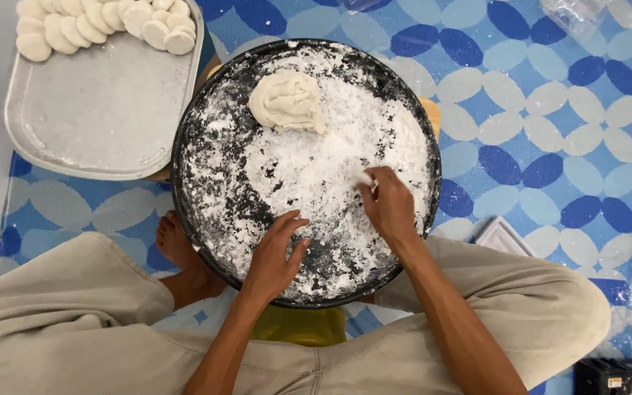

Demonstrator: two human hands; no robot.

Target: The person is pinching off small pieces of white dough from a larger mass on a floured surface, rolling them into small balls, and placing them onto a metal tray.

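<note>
Your right hand (388, 208) pinches a small white piece in the floured black pan (192, 139); your left hand (276, 256) rests released. The dough lump (288, 101), far side, looks soft and sticky: take it underneath.

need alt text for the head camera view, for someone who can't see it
Seen from above, a seated person's left hand and right hand rest in a round black pan dusted with white flour, the right pinching a bit of it. A dough lump sits at the far side; a metal tray of dough discs lies upper left.
</note>
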